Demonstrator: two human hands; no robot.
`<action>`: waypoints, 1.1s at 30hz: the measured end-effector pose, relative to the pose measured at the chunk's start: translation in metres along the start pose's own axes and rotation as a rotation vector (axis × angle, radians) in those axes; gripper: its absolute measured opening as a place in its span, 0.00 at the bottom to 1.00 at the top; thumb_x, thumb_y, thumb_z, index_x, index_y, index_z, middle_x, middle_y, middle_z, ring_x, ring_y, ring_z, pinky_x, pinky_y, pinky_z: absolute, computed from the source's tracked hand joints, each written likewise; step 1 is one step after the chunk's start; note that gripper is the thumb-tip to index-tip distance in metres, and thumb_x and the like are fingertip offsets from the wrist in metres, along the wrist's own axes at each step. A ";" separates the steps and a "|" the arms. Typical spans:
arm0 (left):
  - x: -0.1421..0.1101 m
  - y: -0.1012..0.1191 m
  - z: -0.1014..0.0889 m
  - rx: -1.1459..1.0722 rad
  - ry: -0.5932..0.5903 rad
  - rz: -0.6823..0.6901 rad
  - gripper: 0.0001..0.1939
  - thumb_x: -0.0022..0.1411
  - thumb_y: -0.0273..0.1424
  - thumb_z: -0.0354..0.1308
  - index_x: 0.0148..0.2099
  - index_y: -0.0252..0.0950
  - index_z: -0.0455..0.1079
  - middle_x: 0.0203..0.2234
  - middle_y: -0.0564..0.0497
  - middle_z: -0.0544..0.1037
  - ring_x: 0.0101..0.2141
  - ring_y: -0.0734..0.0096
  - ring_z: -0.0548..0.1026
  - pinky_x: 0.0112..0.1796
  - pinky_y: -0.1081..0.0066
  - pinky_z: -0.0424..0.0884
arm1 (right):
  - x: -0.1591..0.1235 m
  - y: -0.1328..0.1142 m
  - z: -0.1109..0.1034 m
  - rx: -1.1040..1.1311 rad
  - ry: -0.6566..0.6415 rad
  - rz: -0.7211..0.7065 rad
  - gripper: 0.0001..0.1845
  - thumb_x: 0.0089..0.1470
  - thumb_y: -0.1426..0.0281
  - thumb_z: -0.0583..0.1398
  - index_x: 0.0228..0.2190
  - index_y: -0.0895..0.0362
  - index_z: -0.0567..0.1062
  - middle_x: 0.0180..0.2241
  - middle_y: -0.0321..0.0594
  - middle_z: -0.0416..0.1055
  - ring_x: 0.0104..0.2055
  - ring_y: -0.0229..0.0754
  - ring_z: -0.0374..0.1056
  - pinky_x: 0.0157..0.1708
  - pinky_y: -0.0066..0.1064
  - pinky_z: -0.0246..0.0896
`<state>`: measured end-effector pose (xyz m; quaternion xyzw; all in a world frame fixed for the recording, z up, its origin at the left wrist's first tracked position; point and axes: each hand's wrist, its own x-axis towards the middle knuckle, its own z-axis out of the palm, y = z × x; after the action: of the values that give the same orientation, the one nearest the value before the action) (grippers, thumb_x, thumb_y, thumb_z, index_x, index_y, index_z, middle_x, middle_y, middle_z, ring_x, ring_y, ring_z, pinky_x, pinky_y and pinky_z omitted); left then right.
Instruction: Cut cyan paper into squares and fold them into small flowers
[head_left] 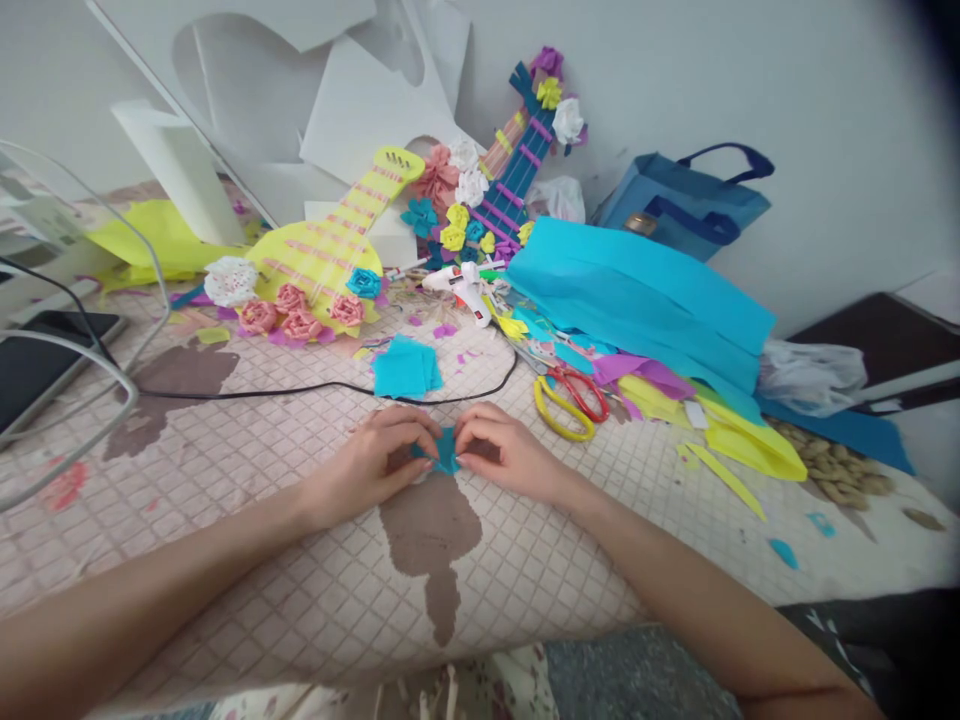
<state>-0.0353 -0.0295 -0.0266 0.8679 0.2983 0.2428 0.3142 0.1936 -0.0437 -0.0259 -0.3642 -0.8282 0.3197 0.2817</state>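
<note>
Between my hands is a small piece of blue crepe paper (447,450), partly covered by the fingers. My left hand (394,450) pinches its left side, thumb and fingertips together. On the other side my right hand (502,450) grips the paper in the same way. Just beyond the hands lies a stack of blue paper squares (405,367). Scissors with red and yellow handles (564,408) rest to the right of my right hand. A white glue gun (463,290) lies farther back, among paper scraps.
Behind stand a yellow paper guitar (322,245) with paper flowers and a dark blue guitar (517,180). A large blue paper sheet (637,290) lies at right, near a blue bag (675,205). A black cord (300,390) crosses the table; a phone (52,350) is at left.
</note>
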 end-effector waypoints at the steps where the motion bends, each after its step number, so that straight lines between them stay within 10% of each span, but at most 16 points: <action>1: 0.000 0.001 0.001 0.006 -0.013 -0.001 0.06 0.62 0.29 0.53 0.38 0.38 0.71 0.41 0.48 0.74 0.44 0.65 0.70 0.47 0.65 0.64 | 0.000 0.000 0.000 -0.003 -0.009 -0.003 0.03 0.52 0.75 0.61 0.29 0.56 0.71 0.37 0.41 0.67 0.43 0.43 0.64 0.44 0.37 0.60; 17: 0.000 0.002 -0.010 0.000 -0.156 0.034 0.04 0.60 0.27 0.56 0.31 0.36 0.68 0.31 0.51 0.74 0.37 0.67 0.69 0.44 0.67 0.61 | -0.004 -0.004 -0.011 0.014 -0.105 0.055 0.07 0.49 0.79 0.62 0.30 0.56 0.71 0.43 0.42 0.63 0.48 0.44 0.62 0.50 0.38 0.58; 33: 0.002 0.017 0.013 0.118 0.039 -0.130 0.05 0.60 0.27 0.55 0.33 0.39 0.71 0.29 0.53 0.74 0.37 0.65 0.69 0.42 0.63 0.60 | -0.003 -0.006 0.002 -0.072 -0.013 0.050 0.06 0.50 0.78 0.61 0.28 0.56 0.70 0.42 0.41 0.64 0.47 0.43 0.62 0.47 0.37 0.59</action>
<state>-0.0197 -0.0434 -0.0231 0.8587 0.3741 0.2209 0.2718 0.1912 -0.0501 -0.0238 -0.3927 -0.8315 0.2989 0.2550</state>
